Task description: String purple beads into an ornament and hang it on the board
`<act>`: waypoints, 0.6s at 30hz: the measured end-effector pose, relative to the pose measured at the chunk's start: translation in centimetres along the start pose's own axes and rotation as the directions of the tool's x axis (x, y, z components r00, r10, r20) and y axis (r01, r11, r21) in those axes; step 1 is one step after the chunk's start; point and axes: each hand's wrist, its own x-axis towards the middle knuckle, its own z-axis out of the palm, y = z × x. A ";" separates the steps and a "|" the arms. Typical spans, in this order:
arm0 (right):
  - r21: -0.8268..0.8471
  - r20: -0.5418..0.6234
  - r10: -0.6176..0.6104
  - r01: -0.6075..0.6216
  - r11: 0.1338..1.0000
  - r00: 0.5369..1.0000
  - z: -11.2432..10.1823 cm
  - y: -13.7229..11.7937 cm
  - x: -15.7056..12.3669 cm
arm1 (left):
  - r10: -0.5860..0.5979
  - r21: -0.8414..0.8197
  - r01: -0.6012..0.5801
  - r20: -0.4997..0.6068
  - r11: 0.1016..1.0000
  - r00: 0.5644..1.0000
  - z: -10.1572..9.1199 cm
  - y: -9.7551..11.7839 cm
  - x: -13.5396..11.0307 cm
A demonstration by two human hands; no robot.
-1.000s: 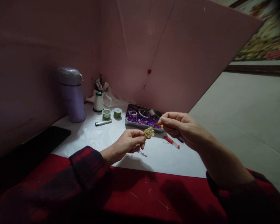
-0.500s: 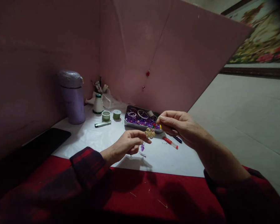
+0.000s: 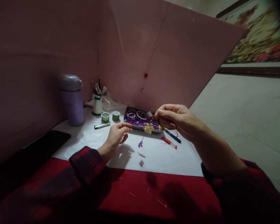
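My right hand [image 3: 177,119] is closed in a pinch, and from its fingertips hangs a beaded pendant. A small red and green bead section tops the pendant. Below it is a flower of clear, yellowish beads [image 3: 148,128], and purple beads [image 3: 140,144] dangle lower on a thin thread. The thread inside my pinch is too fine to make out. To the left of the bead flower, apart from it, my left hand [image 3: 118,134] has its index finger stretched out, with nothing visible in it. Behind the pendant stands a dark tray [image 3: 140,127] of purple beads holding bracelets.
White paper [image 3: 177,163] covers a red cloth [image 3: 130,199]. A red marker [image 3: 169,142] and dark blue pen [image 3: 173,136] lie right of the tray. Green thread spools [image 3: 116,116], a white thread cone [image 3: 97,106], a cutter [image 3: 102,125] and a purple flask [image 3: 72,104] stand left.
My left hand has drawn back leftward from the bead flower, which now hangs free. My right hand has risen slightly. The camera view has shifted a little.
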 end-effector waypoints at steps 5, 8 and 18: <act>-0.013 -0.001 -0.010 0.010 1.000 1.000 -0.1 -0.2 0.4 | 0.054 0.023 -0.055 0.023 0.998 0.998 -0.1 -0.1 0.1; -0.014 -0.004 -0.023 0.023 1.000 1.000 -0.1 -0.3 0.6 | 0.081 0.035 -0.082 0.026 0.996 0.996 -0.2 -0.3 0.3; -0.037 0.005 -0.030 0.030 0.999 1.000 -0.2 -0.1 1.1 | 0.121 0.084 -0.121 0.004 0.989 0.993 0.3 0.8 0.2</act>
